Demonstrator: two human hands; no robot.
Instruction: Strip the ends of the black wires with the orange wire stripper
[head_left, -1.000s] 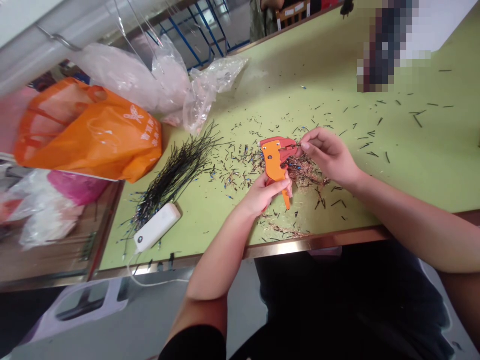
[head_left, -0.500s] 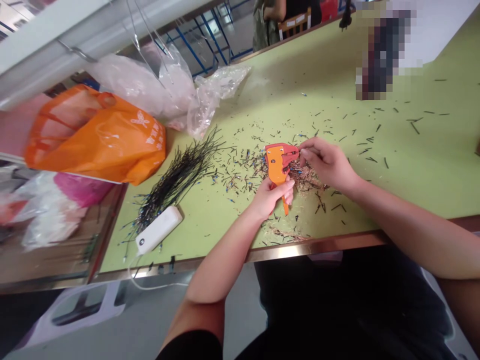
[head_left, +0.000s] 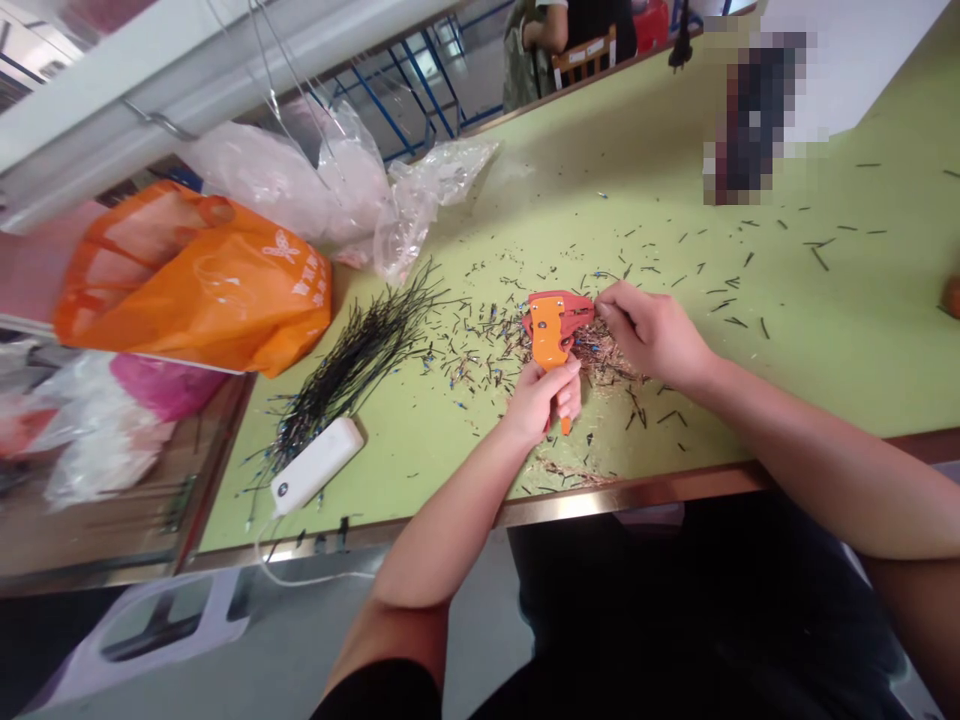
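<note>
My left hand (head_left: 546, 398) is wrapped round the handles of an orange and red wire stripper (head_left: 553, 330), held upright over the green table (head_left: 645, 150). My right hand (head_left: 654, 330) is pinched at the tool's red jaw, fingers together on a thin wire too small to see clearly. Under the tool lies a heap of copper strands and cut insulation bits (head_left: 607, 355). A bundle of thin black wires (head_left: 352, 365) lies to the left of my hands.
A white power bank (head_left: 315, 465) with a cable sits near the table's front edge. An orange plastic bag (head_left: 202, 280) and clear plastic bags (head_left: 337, 180) stand at the left. Short black wire scraps (head_left: 750, 250) dot the table. A person sits at the far end.
The view has shifted slightly. My left hand has squeezed the stripper's handles closer together. My right hand stays pinched at the jaw.
</note>
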